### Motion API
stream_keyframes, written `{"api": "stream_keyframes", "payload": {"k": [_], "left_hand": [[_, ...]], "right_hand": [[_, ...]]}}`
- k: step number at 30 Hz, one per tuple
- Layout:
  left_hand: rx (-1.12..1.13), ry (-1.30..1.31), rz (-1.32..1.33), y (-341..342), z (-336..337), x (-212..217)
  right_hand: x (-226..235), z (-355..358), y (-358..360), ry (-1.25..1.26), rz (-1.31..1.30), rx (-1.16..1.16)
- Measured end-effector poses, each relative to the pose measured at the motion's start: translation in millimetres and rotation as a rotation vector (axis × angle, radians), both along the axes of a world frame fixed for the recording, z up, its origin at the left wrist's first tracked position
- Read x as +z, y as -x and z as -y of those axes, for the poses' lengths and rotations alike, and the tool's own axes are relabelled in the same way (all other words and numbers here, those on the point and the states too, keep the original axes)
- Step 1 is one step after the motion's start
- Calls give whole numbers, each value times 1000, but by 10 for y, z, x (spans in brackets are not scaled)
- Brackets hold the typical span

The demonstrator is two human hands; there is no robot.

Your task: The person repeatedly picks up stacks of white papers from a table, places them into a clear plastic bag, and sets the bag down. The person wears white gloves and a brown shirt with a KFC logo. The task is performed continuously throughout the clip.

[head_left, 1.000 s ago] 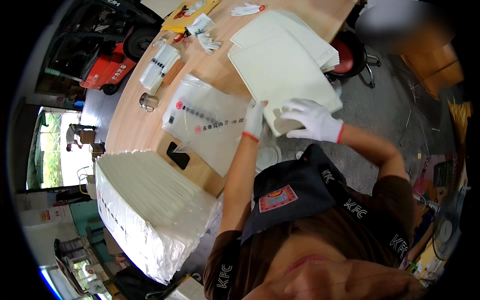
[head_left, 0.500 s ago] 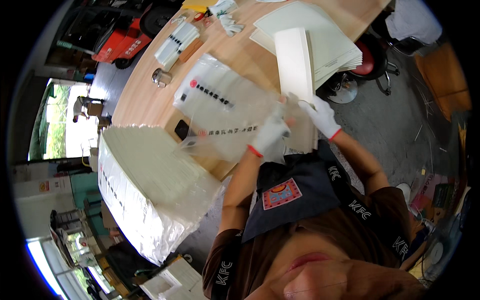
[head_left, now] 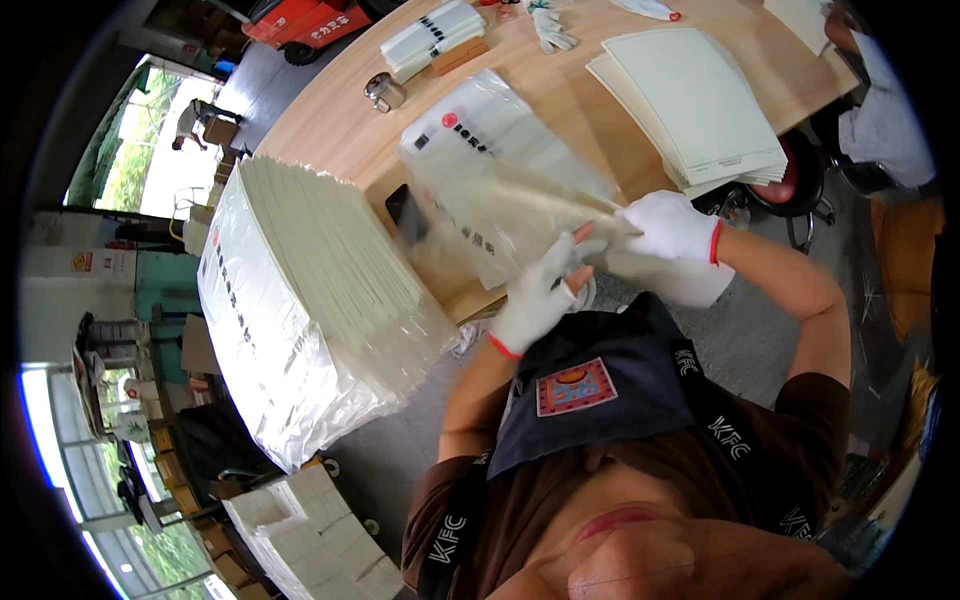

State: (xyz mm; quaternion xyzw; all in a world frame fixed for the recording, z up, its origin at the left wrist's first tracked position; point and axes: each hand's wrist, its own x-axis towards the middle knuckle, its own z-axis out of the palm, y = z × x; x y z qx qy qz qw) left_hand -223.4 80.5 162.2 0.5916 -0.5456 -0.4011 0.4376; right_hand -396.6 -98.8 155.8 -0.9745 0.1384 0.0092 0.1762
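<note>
clear printed bag point(head_left: 500, 180), plastic-wrapped sheet stack point(head_left: 300, 300)

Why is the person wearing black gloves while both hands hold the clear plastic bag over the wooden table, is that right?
Not quite. The head view shows white gloves with red cuffs, not black ones. The rest holds: the left hand and the right hand both have a grip on the clear plastic bag, which they hold up over the edge of the wooden table.

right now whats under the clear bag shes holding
Under the clear bag lie the wooden table and a dark phone, seen blurred through the plastic. Both gloved hands, left and right, pinch its near end, hiding that part.
</note>
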Motion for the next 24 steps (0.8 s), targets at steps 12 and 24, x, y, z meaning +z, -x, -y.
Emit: {"api": "stream_keyframes", "payload": {"k": [12, 24], "left_hand": [[107, 293, 470, 367, 662, -15], [435, 72, 1048, -214, -572, -1822]], "right_hand": [[-282, -184, -689, 38, 74, -147], [-1077, -255, -342, 85, -169, -558]]}}
